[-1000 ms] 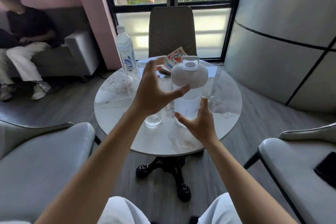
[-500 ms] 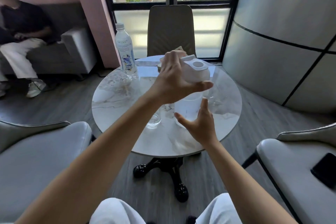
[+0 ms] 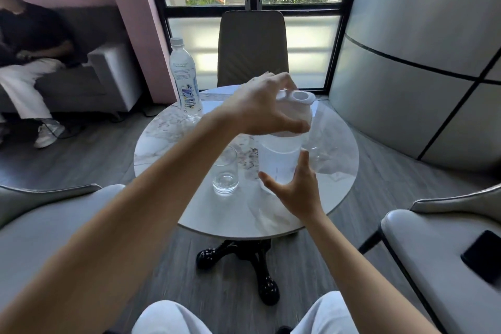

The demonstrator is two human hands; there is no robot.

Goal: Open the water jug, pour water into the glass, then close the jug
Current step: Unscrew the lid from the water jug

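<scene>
I see left hand (image 3: 260,108) clamped over the jug lid (image 3: 296,101), right hand (image 3: 296,188) wrapped on the water jug (image 3: 280,156) body, glass (image 3: 225,171) just beside, all on the surface (image 3: 168,143)

1. Water jug (image 3: 280,160): translucent frosted-white body; lid (image 3: 296,105) opaque white.
2. Glass (image 3: 225,171): clear, colourless.
3. Surface (image 3: 168,141): round, white marble with grey and brownish veining, on a glossy black base (image 3: 244,257).
4. Plastic bottle (image 3: 185,78): clear, white cap, label printed in blue and purple.
5. Chair (image 3: 252,46) beyond the surface: taupe, faint chevron pattern.
6. Armchairs (image 3: 40,225): light grey with dark piping.
7. Floor (image 3: 81,160): grey wood-grain planks.
8. Pillar (image 3: 141,21): pale pink.
9. Window frame (image 3: 252,6): black.
10. Phone (image 3: 485,257) on the right armchair: black.
</scene>
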